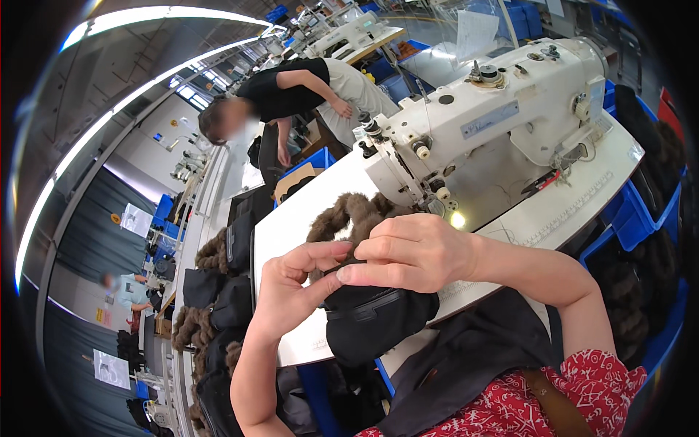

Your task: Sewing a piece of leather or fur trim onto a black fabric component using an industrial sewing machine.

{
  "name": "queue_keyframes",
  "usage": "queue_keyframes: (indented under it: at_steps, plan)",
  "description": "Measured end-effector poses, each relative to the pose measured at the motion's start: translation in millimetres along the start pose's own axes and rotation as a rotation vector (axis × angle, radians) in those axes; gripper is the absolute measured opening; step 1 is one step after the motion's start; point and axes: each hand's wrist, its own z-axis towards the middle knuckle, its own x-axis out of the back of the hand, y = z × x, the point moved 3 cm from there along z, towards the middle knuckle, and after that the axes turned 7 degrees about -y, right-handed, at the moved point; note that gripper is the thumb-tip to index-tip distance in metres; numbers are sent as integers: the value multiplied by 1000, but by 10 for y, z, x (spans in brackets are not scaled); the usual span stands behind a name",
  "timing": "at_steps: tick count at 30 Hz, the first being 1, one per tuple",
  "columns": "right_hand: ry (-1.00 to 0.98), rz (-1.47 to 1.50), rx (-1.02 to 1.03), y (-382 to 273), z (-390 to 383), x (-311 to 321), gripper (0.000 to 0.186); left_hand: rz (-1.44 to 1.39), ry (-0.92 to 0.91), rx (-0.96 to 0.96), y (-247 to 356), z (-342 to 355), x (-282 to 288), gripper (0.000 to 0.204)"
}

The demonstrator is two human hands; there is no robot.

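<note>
A small black fabric bag (378,328) with a zip across its front hangs at the near edge of the white sewing table. Its upper edge is pinched between the fingertips of my left hand (291,288) and my right hand (415,251), which meet above it. Behind my fingers, a thick brown furry strap (346,217) loops up and rests on the tabletop. The fingers hide the spot where strap and bag meet. Just beyond my right hand stands a white sewing machine (480,116), its small lamp lit near the needle area.
Red-handled snips (542,182) lie under the machine arm on the white table (284,342). More black bags with fur (211,291) are piled on the left. Blue bins (633,215) with dark furry pieces stand at right. A co-worker (291,91) bends over beyond the table.
</note>
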Motion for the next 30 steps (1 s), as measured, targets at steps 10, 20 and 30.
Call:
queue_keyframes:
  at_steps: [10,20,30]
  plan:
    - [18,75,62,75,59,-26,39,-6,10,12,47,41,-44,31]
    - [43,79,52,31,11,-16,38,-4,-11,16,68,34,-49,34]
    - [42,120,34,46,-40,-7,34,-11,-3,5,53,36,-35,35]
